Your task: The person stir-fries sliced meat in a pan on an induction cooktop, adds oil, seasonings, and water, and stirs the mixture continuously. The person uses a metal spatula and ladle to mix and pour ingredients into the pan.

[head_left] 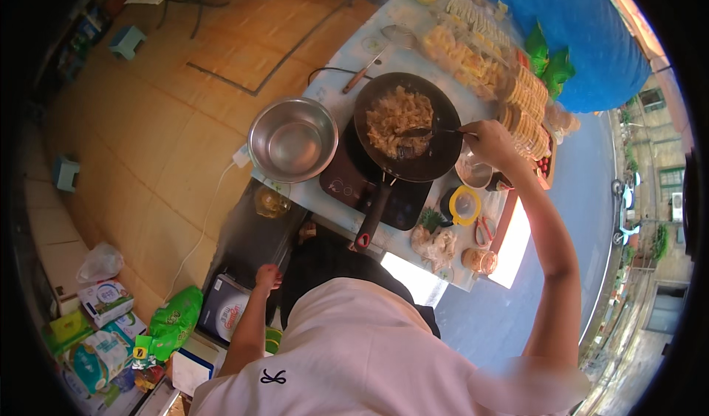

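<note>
My right hand (490,141) grips the dark handle of a cooking utensil (443,131), perhaps a spatula or spoon. Its far end sits among browned, shredded-looking food (396,117) in a deep black frying pan (447,158). The pan stands on a black induction cooker (407,211), its handle (376,211) pointing towards me. My left hand (268,279) hangs low at my side, fingers curled, with nothing visible in it. To the left of the pan is a stainless steel bowl (293,141) with no food visible inside.
Right of the cooker are a yellow-rimmed container (464,205), red-handled scissors (484,232), a jar (479,261) and a crumpled plastic bag (435,247). A wooden-handled utensil (357,78) lies beyond the bowl. Stacked packaged snacks (523,111) line the table's far right. A white cord (202,230) crosses the floor.
</note>
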`<state>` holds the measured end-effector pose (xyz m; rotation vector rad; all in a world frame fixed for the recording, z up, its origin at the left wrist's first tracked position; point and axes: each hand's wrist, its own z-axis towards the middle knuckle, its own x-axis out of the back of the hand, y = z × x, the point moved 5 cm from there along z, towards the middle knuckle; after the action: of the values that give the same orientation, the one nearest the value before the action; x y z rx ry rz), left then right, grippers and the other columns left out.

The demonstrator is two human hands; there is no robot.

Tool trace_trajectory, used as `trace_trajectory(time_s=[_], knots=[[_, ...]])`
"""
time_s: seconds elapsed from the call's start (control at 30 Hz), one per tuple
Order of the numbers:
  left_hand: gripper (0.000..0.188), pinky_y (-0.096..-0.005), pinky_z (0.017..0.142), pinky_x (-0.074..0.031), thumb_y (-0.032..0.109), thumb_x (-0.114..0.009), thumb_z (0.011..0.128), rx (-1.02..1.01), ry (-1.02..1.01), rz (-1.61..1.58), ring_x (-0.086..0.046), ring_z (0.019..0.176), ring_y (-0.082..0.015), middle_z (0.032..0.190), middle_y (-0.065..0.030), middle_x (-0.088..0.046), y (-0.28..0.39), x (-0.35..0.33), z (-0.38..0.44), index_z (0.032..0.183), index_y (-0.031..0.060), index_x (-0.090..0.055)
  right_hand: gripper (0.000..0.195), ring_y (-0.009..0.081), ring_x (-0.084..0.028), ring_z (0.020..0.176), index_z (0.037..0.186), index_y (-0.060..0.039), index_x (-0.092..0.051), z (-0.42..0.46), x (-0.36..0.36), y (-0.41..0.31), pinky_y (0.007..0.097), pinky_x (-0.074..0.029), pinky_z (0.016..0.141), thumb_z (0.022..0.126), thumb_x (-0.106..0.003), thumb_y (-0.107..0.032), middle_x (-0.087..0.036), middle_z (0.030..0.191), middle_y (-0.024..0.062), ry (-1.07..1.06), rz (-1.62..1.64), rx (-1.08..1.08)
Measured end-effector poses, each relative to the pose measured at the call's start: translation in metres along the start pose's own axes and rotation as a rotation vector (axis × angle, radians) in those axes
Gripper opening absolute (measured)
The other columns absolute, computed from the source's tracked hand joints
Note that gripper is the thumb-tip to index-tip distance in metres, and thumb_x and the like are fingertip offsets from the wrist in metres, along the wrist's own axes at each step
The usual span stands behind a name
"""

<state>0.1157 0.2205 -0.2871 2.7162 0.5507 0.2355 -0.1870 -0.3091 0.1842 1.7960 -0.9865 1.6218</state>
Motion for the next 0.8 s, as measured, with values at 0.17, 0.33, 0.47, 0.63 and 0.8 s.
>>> trace_trajectory(time_s=[0.17,0.33,0.47,0.63,0.8], knots=[[0.019,-0.0345,0.051,-0.053,0.023,-0.052,0.092,0.011,0.107,0.017,-0.064,0.061,-0.0176,0.078,-0.0060,-0.065,0.008,0.012,0.001,0.104,0.0115,-0.062,0.025,0.0373,-0.066,0.079,0.103,-0.0072,-0.072,0.001,-0.016,0.007,0.0435,-0.053,0.074,0.085,-0.058,-0.015,-0.069,0.085,0.0198,0.212,0.042,0.015],[0.022,-0.0319,0.048,-0.052,0.023,-0.052,0.094,-0.003,0.127,-0.011,-0.065,0.060,-0.0169,0.080,-0.0064,-0.066,0.020,0.025,-0.001,0.111,0.0105,-0.060,0.025,0.0375,-0.065,0.079,0.106,-0.0124,-0.072,-0.037,-0.040,0.010,0.0460,-0.052,0.070,0.085,-0.060,-0.017,-0.069,0.084,0.0173,0.150,0.041,-0.021],[0.025,-0.0269,0.045,-0.049,0.028,-0.054,0.096,-0.224,0.201,-0.138,-0.062,0.059,-0.0131,0.083,-0.0057,-0.066,0.079,0.032,-0.003,0.112,0.0100,-0.059,0.024,0.0370,-0.065,0.076,0.107,-0.0140,-0.073,-0.049,-0.011,0.008,0.0458,-0.050,0.067,0.087,-0.060,-0.018,-0.068,0.081,0.0174,0.215,0.104,-0.122],[0.039,-0.0227,0.046,-0.047,0.038,-0.059,0.096,-0.530,0.066,-0.309,-0.060,0.061,-0.0110,0.091,-0.0067,-0.064,0.236,-0.001,-0.048,0.121,0.0087,-0.052,0.029,0.0369,-0.063,0.072,0.115,-0.0162,-0.069,-0.050,-0.079,0.004,0.0467,-0.051,0.065,0.087,-0.062,-0.017,-0.065,0.079,0.0160,0.287,0.066,-0.135],[0.046,-0.0257,0.048,-0.049,0.041,-0.061,0.094,-0.579,-0.017,-0.314,-0.064,0.070,-0.0136,0.092,-0.0084,-0.064,0.311,-0.022,-0.057,0.122,0.0066,-0.050,0.029,0.0345,-0.063,0.070,0.116,-0.0160,-0.069,-0.053,-0.070,-0.005,0.0458,-0.050,0.060,0.088,-0.062,-0.016,-0.062,0.075,0.0132,0.316,0.100,-0.138]])
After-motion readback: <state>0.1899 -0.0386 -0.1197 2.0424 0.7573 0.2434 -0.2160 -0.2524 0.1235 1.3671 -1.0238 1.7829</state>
